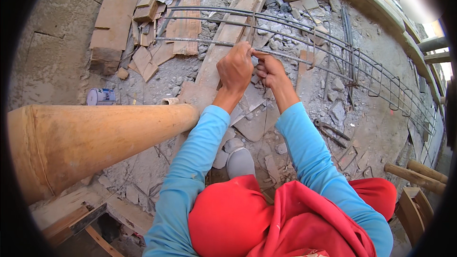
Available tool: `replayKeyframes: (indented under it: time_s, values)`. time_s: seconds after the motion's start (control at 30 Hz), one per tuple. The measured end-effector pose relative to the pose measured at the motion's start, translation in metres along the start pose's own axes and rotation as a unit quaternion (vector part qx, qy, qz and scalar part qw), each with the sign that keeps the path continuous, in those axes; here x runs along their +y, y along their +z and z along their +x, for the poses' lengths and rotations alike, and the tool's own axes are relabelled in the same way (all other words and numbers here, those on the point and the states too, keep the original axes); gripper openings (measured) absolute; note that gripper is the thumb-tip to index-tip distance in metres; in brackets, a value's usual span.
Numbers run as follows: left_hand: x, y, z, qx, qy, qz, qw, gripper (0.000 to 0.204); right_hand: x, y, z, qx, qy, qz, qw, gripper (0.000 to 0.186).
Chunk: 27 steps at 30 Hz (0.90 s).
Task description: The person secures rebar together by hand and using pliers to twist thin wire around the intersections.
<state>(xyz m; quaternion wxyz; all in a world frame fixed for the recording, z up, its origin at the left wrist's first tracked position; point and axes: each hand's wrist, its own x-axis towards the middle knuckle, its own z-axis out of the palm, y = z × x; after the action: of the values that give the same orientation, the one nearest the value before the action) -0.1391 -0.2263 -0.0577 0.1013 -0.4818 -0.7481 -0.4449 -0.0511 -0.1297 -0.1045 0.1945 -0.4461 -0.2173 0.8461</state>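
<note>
My left hand (235, 68) is closed in a fist against the nearest steel bar (202, 41) of a long rebar cage. Close beside it, my right hand (270, 70) is pinched, its thumb and forefinger at the same bar. Whatever lies between the fingers of either hand is hidden or too thin to make out. A rusty stirrup (252, 24) crosses the bars just beyond my hands, and another stirrup (313, 50) hangs further right. The cage runs from upper left down to the right, where several more stirrups sit on it.
A thick bamboo pole (109, 135) juts in from the left. Beyond it stand a paint can (101, 96) and stacked boards (114, 16). A plank (240, 7) lies under the cage. Pincers (332, 133) rest on the rubble at right, with wooden poles (416, 177) further right.
</note>
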Motion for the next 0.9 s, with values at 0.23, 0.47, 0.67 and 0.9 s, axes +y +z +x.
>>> replayKeyframes:
  time_s: [0.23,0.47,0.67,0.9]
  values:
    - [-0.019,-0.005,0.004,-0.033,0.009,-0.064,0.997,0.015,0.002,-0.004,-0.002,-0.002,-0.012,0.004,1.000,0.014]
    - [-0.028,-0.006,0.014,-0.085,-0.146,-0.158,0.973,0.014,0.020,0.002,-0.034,0.080,-0.185,-0.242,0.949,0.021]
    - [-0.029,-0.003,0.016,-0.087,-0.153,-0.163,0.971,0.015,0.026,0.023,-0.083,0.125,-0.349,-0.373,0.850,0.024]
    - [-0.020,-0.008,0.016,-0.117,-0.145,-0.141,0.972,0.017,-0.030,0.024,-0.104,0.038,-0.183,-0.340,0.922,0.026]
